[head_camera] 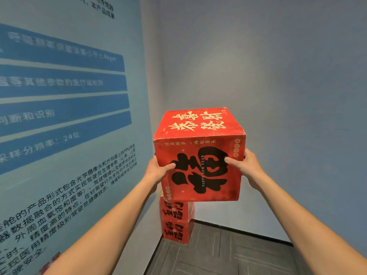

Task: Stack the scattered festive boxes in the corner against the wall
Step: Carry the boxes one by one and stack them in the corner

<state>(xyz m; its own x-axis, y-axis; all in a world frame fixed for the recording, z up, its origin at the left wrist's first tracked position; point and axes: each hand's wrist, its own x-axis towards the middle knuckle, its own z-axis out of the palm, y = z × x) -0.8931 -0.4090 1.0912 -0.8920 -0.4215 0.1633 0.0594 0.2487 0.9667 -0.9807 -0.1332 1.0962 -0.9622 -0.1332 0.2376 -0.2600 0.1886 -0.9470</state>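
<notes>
Fingers (pixel 168 166) of both hands clamp the red box (pixel 200 155) above the 2 stacked boxes (pixel 176 221). Set off-centre, it could topple that narrow stack.

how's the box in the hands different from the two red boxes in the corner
The held box is up in the air, gripped at its sides by the left hand and right hand; the corner boxes sit stacked on the floor. The held box is in full view and shows one large black character on its near face; the corner boxes are partly hidden behind it and show smaller characters. All are red with black print.
</notes>
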